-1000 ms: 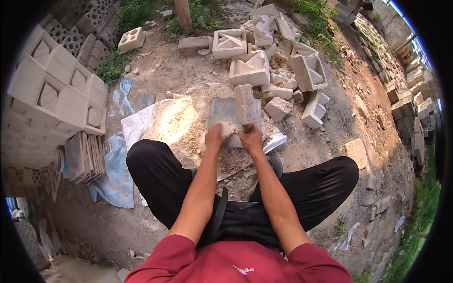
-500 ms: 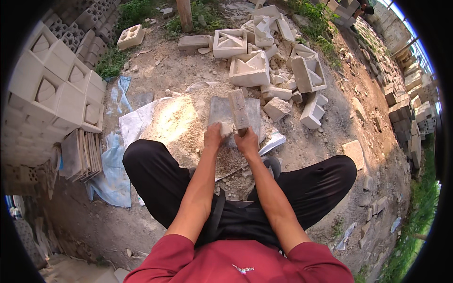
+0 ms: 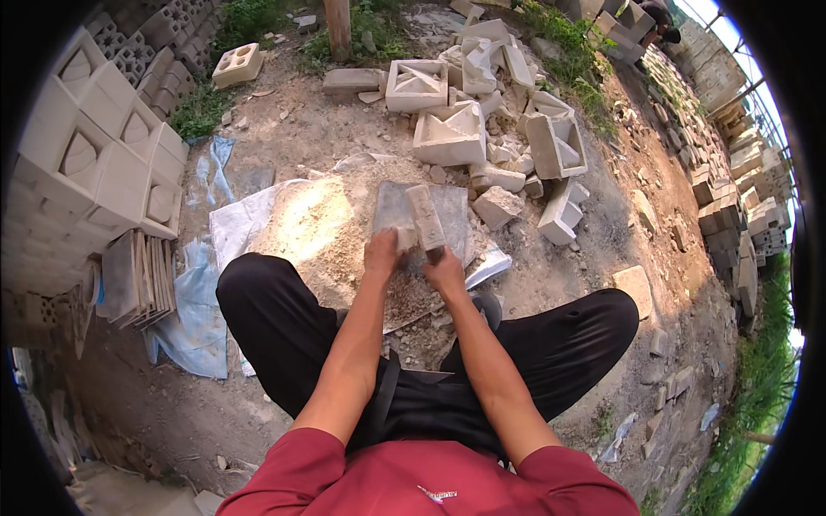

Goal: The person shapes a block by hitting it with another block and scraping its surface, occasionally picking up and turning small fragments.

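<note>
Left hand [image 3: 382, 254] clamps near edge of grey slab [image 3: 422, 219], steadying it flat on ground before knees | right hand [image 3: 444, 268] fisted around bar-shaped block [image 3: 426, 217], upright on slab, seemingly for working its face | sand pile [image 3: 314, 225] just left.

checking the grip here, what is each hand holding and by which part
Left hand grips the near edge of a flat grey slab; right hand holds the lower end of a pale rectangular block against it.
</note>
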`<state>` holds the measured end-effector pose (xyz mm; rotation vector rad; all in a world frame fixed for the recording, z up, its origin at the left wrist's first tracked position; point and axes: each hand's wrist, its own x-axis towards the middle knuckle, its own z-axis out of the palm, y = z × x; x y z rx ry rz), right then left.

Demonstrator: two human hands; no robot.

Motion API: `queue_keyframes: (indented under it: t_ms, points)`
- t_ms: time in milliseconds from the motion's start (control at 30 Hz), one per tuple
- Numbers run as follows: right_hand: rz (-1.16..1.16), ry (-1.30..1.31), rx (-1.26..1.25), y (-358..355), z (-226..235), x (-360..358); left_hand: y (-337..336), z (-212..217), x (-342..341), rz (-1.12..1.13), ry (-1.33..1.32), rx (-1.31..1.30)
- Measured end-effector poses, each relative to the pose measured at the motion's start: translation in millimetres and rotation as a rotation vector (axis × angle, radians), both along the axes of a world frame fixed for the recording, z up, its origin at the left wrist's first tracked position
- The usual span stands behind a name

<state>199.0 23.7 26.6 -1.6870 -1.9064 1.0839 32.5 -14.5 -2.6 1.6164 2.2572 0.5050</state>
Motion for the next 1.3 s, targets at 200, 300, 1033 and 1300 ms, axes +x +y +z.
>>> queue_keyframes:
  t_ms: [200,300,1033,1300]
  points:
    - [-0.001,0.158,0.019,4.3,19.7,-11.0,-7.5,-7.3,-4.9,0.052,0.022,0.041]
    - [-0.053,0.122,0.129,5.4,21.4,-14.2,-2.9,-0.9,0.6,0.061,-0.004,0.075]
    - [0.076,0.084,-0.040,14.2,15.1,-5.4,-9.0,-2.5,-4.5,0.058,0.067,-0.039]
    - [0.149,-0.211,-0.119,5.6,4.2,6.7,1.2,11.6,1.3,0.027,0.037,-0.096]
